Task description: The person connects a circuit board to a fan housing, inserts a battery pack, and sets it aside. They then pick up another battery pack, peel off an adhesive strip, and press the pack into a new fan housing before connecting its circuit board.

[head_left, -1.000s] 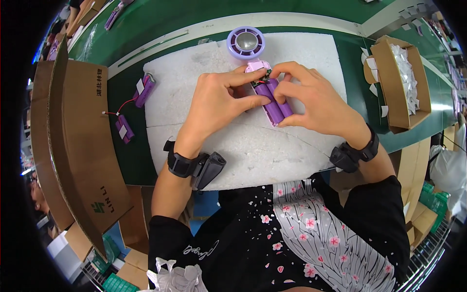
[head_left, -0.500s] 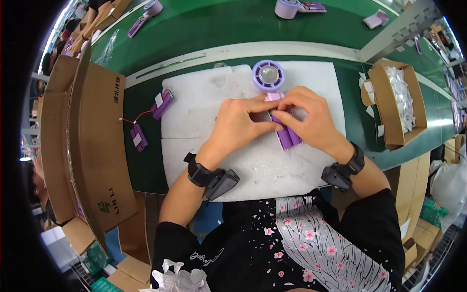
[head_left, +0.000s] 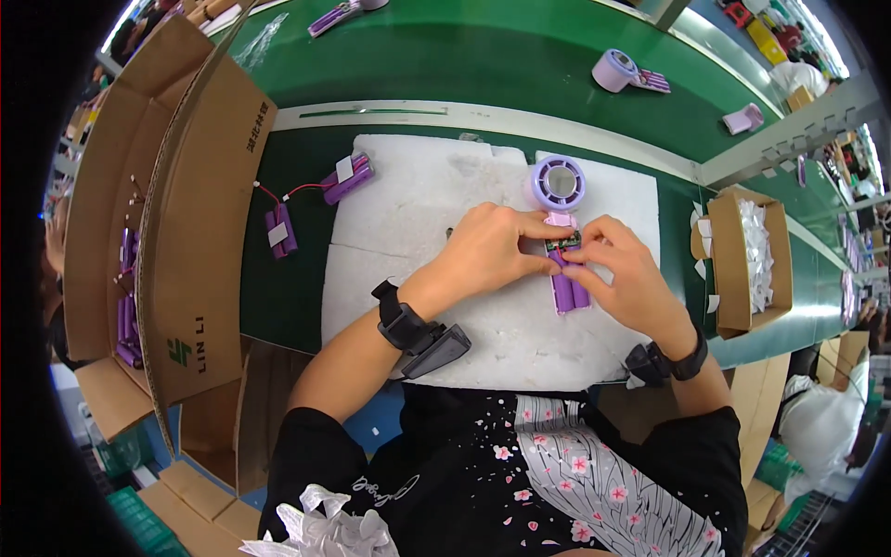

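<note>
A small purple handheld fan (head_left: 559,183) lies on a white foam sheet (head_left: 408,325), its round head pointing away from me. The handle is uncovered, showing purple battery cells (head_left: 571,293) and a small green circuit board (head_left: 562,243) near its neck. My left hand (head_left: 492,249) is closed on the handle from the left, with index finger and thumb by the board's left edge. From the right, my right hand (head_left: 627,277) pinches at the board's lower right edge. The fingertips partly cover the board and the cells.
Wired purple battery packs (head_left: 280,232) lie left of the foam. A tall cardboard box (head_left: 209,232) with more packs stands at the far left. On the right, a smaller box (head_left: 733,269) holds white pieces. More fan parts (head_left: 614,71) rest on the green belt (head_left: 501,65) beyond a pale rail.
The whole view has shifted, so the fan and hands appear farther right and lower. My fingers have spread a little, and the green circuit board now shows between them.
</note>
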{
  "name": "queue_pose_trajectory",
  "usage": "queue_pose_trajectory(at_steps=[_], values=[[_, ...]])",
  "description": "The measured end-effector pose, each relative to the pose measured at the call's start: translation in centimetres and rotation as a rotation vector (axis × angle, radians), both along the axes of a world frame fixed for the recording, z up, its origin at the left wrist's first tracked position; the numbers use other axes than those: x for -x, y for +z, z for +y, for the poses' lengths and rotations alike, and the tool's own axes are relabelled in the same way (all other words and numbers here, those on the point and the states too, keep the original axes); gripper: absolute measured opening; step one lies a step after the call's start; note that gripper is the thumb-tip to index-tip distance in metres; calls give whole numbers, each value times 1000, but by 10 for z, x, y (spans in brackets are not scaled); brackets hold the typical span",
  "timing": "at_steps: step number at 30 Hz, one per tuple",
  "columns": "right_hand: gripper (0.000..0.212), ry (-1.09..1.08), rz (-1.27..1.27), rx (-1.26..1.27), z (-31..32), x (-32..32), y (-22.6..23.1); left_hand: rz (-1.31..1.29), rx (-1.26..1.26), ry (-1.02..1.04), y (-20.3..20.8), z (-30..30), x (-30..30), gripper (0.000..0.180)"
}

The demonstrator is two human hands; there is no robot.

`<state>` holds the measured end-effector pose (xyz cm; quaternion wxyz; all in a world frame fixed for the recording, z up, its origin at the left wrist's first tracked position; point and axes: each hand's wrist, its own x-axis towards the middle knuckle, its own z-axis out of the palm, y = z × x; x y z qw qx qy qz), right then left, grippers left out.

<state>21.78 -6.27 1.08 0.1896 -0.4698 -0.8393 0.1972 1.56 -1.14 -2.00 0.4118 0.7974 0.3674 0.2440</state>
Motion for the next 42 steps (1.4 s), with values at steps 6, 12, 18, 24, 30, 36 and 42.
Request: queue_pose_trajectory(at_steps=[6,12,18,24,30,36,42], values=[[57,17,-2,134,-17,1,9,-107,-44,-44,-9,-1,0,45],[56,-121,56,35,38,3,-14,-153,-129,359,-1,15,20,44],[31,-100,81,-161,55,8,-40,502,-644,883,-8,42,75,42],[20,-102,252,-199,52,4,-58,515,-325,761,-16,49,115,44],[14,-182,523,65,61,13,-49,425,-156,859,21,50,122,45],[32,-164,1256,964,44,36,-27,69,-612,422,53,31,60,47],[38,-200,1582,1022,51,14,-25,167,-770,-74,87,4,-18,47]])
